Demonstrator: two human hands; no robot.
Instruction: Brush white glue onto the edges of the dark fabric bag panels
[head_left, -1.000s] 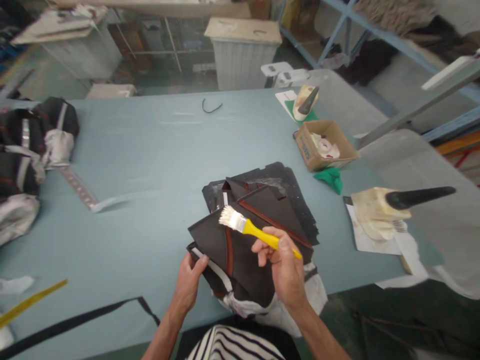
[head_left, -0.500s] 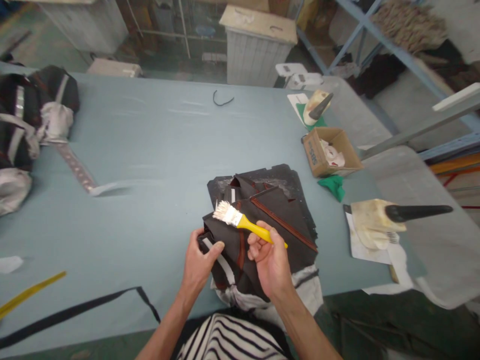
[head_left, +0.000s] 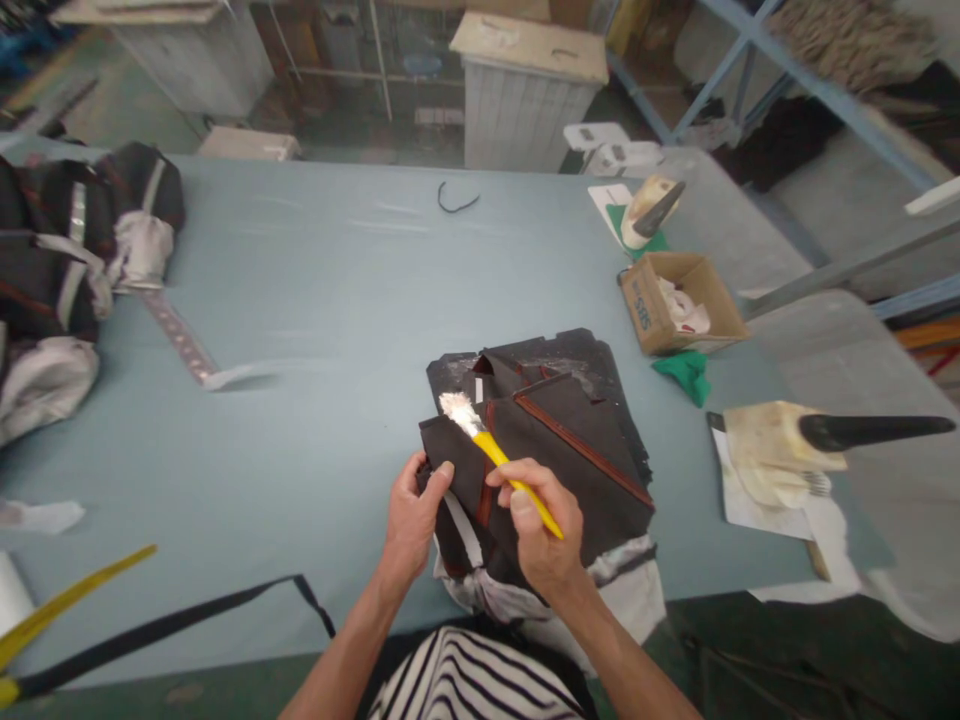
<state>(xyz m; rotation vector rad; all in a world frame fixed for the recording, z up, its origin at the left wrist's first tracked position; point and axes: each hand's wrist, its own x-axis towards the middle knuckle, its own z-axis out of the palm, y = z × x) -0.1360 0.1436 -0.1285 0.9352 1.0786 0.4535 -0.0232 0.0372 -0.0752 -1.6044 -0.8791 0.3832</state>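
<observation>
The right hand (head_left: 551,525) is closed around the yellow-handled brush (head_left: 491,448), fingers curled so that part of the handle is hidden; its butt end pokes out below them. The bristles, clotted with something whitish, point toward ten o'clock over the far left edge of the dark fabric piece (head_left: 586,482). Whether they touch it is hard to tell, as the metal collar and tip are blurred.

The left hand (head_left: 415,510) pinches that piece at its edge, between eight and nine o'clock from the middle of the piece, thumb on top and the other fingers mostly hidden. The piece lies on the near side of the table (head_left: 322,270), right in front of the person's striped top (head_left: 480,675), which the lower border cuts off. Whitish lining (head_left: 637,590) shows at five o'clock, and a black board (head_left: 589,350) is largely covered, showing mainly from eleven to two.

Around the piece, a cardboard box (head_left: 649,310) sits between one and two o'clock, its contents partly behind the wall; a green cloth (head_left: 686,375) lies at two. At three, a stained container (head_left: 780,430) with a black handle stands beside a toothed thing too unclear to identify. At ten, dark bags (head_left: 52,195) run out of view.
</observation>
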